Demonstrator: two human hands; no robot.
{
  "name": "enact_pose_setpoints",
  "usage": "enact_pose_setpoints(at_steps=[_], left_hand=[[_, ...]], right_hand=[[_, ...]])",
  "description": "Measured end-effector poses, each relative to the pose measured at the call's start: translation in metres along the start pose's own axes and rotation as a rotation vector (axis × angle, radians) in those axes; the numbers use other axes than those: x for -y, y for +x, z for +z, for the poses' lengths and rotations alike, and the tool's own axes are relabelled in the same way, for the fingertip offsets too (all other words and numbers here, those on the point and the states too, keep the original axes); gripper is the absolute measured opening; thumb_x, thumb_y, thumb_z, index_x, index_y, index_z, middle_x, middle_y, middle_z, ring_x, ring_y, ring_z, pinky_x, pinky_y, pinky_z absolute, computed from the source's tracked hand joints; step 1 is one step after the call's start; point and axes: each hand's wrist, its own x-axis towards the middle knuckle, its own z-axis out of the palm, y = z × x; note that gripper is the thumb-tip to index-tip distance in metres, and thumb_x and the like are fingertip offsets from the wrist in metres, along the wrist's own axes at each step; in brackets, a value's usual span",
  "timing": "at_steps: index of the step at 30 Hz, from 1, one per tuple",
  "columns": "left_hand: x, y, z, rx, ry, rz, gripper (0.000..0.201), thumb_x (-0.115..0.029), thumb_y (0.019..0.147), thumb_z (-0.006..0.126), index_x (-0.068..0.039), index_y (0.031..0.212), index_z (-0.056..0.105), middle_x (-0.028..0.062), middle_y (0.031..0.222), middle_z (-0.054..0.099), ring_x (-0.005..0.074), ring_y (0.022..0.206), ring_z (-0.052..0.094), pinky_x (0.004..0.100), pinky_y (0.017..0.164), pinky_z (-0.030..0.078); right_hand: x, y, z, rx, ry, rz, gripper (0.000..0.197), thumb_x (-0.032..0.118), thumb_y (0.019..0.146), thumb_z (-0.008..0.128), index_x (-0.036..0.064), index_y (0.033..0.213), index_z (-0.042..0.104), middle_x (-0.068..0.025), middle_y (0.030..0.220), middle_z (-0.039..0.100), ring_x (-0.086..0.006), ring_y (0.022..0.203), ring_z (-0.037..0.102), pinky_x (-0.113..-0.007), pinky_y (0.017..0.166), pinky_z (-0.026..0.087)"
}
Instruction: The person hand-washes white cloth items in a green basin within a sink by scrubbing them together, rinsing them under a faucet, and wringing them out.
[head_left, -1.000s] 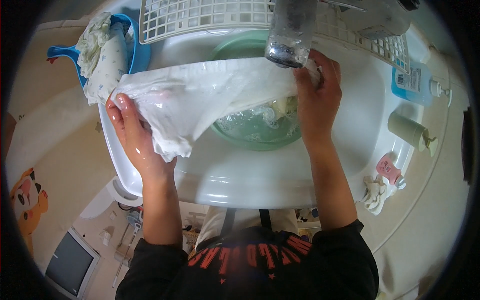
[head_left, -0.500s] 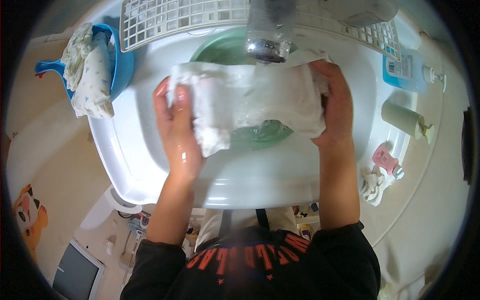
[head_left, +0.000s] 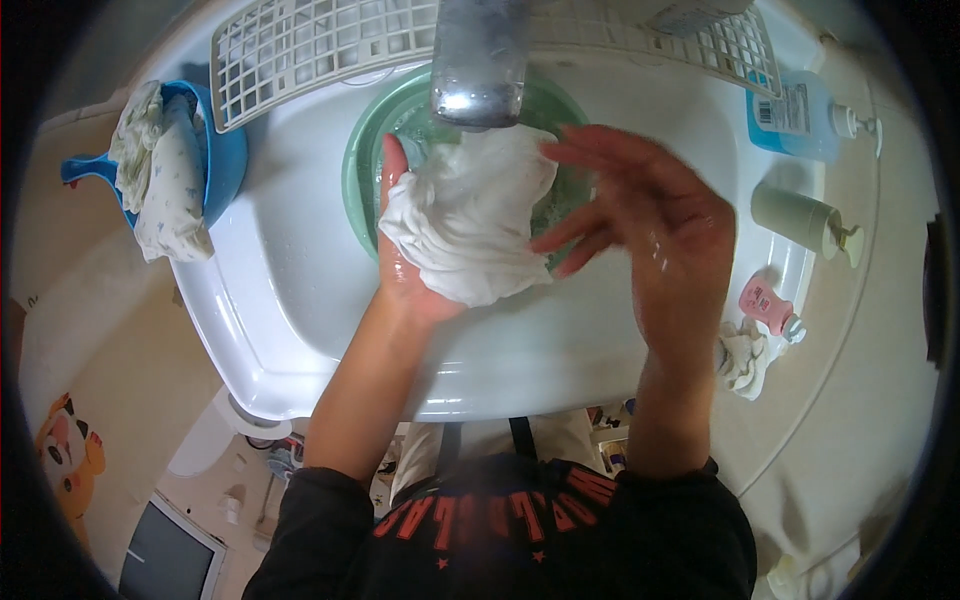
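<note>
A wet white cloth [head_left: 468, 235], gathered into soft folds, rests across the palm of my left hand [head_left: 408, 288]. The thumb of that hand stands up at the cloth's left side, and its other fingers are hidden beneath. Just right of the cloth is my right hand [head_left: 655, 225], its fingers spread, slightly blurred and holding nothing. Both hands are wet. Under the cloth sits a round green basin [head_left: 356, 185] with water in it, partly covered from view. A shiny tap [head_left: 478, 75] reaches over the basin, close above the cloth.
The white sink [head_left: 300, 230] surrounds the basin. A blue scoop [head_left: 228, 150] holding patterned fabric stands at its left edge. Behind is a white plastic grid rack [head_left: 310, 50]. Along the right rim are a blue bottle [head_left: 795, 115], a pale green pump bottle [head_left: 795, 218], a pink bottle [head_left: 765, 303] and a crumpled cloth [head_left: 742, 360].
The cloth, earlier stretched between both hands, is now bunched in my left hand. My right hand has let go and opened beside it. The view has shifted slightly.
</note>
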Motion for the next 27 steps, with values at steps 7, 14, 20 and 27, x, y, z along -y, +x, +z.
enact_pose_setpoints(at_steps=[7, 14, 20, 27], left_hand=[[-0.012, -0.021, -0.018, -0.197, 0.263, 0.139, 0.053, -0.038, 0.089, 0.057, -0.002, 0.128, 0.051, 0.0153, 0.123, 0.059, 0.0293, 0.111, 0.057, 0.0411, 0.097, 0.045], [-0.019, -0.012, -0.005, -0.468, 0.988, 0.649, 0.027, -0.020, 0.089, 0.061, 0.001, 0.105, 0.061, 0.0071, 0.097, 0.063, 0.0129, 0.086, 0.057, 0.0257, 0.076, 0.045], [-0.007, 0.007, 0.005, -0.674, 1.315, 0.785, 0.034, -0.032, 0.098, 0.054, -0.001, 0.089, 0.064, -0.0006, 0.069, 0.061, 0.0073, 0.067, 0.053, 0.0246, 0.063, 0.044], [0.015, 0.011, 0.001, -0.655, 1.651, 0.905, 0.040, -0.036, 0.102, 0.042, 0.000, 0.114, 0.055, 0.0091, 0.096, 0.063, 0.0132, 0.083, 0.056, 0.0298, 0.075, 0.047]], right_hand=[[-0.047, 0.008, 0.021, -0.083, -0.215, 0.281, 0.029, 0.029, 0.096, 0.056, 0.0029, 0.110, 0.059, -0.0032, 0.102, 0.061, -0.0128, 0.086, 0.056, -0.026, 0.071, 0.045], [-0.095, 0.035, 0.032, -0.238, 0.259, 0.133, 0.032, 0.031, 0.098, 0.052, 0.0005, 0.095, 0.062, -0.0027, 0.082, 0.060, -0.0102, 0.077, 0.054, -0.029, 0.067, 0.044], [-0.100, 0.049, 0.065, -0.163, -0.322, -0.162, 0.030, 0.026, 0.095, 0.053, -0.0009, 0.086, 0.062, -0.0138, 0.070, 0.062, -0.0227, 0.070, 0.061, -0.038, 0.065, 0.044], [-0.115, 0.067, 0.053, -0.284, -0.964, -0.569, 0.030, 0.026, 0.094, 0.048, -0.0013, 0.088, 0.060, -0.0252, 0.089, 0.062, -0.0418, 0.086, 0.058, -0.050, 0.072, 0.045]])
